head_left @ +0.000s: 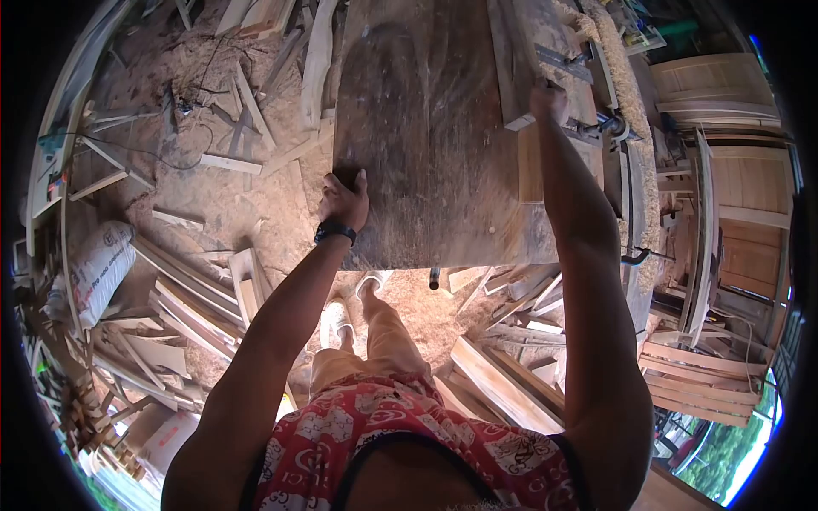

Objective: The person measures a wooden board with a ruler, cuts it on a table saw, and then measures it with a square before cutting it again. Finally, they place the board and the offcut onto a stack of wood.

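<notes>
A broad, dark, worn wooden board (417, 153) lies flat in front of me. My left hand (345, 203), with a black band on the wrist, grips the board's left edge near its front corner. A long wooden plank (511, 68) rests along the board's right side. Beside that plank's near end is my right hand (550, 104), its fingers curled; what they close on is dark and partly hidden. Just below sits a lighter wood block (530, 166). Metal clamps (612, 128) stand to the right of my right hand.
Offcuts and sawdust cover the floor around a pale strip of wood (230, 163). Planks (503, 383) lie near my feet (338, 324). A white sack (102, 272) leans at the left. Wooden panels (750, 213) stand at the right, past a strip of shavings (630, 85).
</notes>
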`<state>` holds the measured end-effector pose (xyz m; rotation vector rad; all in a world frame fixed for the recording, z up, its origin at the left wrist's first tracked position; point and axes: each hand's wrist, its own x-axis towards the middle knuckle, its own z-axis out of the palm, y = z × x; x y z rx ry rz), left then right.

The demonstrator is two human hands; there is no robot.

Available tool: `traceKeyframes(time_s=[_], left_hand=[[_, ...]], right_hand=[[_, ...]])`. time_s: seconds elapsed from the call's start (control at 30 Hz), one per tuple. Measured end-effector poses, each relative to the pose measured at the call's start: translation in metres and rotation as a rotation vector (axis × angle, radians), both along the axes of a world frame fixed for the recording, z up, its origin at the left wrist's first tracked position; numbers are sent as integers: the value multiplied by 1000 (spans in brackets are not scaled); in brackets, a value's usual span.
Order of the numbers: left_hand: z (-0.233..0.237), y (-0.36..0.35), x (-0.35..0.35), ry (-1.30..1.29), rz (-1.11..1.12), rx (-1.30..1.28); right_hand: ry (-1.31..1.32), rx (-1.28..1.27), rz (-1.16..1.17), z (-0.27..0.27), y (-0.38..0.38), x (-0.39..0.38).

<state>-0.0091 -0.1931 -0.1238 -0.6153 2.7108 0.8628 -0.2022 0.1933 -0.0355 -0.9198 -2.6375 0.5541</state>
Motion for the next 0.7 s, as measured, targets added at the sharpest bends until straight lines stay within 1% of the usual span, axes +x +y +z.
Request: traceKeyframes(time_s=[0.07, 0.13, 0.27, 0.37, 0.47, 0.57, 0.67, 0.7], left_hand=[[1, -1, -1, -18, -1, 22], [1, -1, -1, -12, -1, 20], [-4, -3, -2, -6, -16, 14], [-3, -5, -2, -9, -26, 39], [-2, -5, -5, -50, -5, 70], [5, -7, -7, -67, -10, 114], [-2, -9, -8, -39, 5, 145], [0, -10, -10, -79, -1, 159]], right_hand=[[-12, -7, -18, 1, -1, -8], [-58, 4, -59, -9, 9, -21], [-26, 6, -48, -25, 24, -38], [8, 20, -30, -28, 27, -50], [-36, 8, -25, -12, 14, -54], [-5, 10, -51, -13, 14, -79], [-71, 38, -36, -18, 25, -116], [-93, 56, -42, -16, 25, -127]])
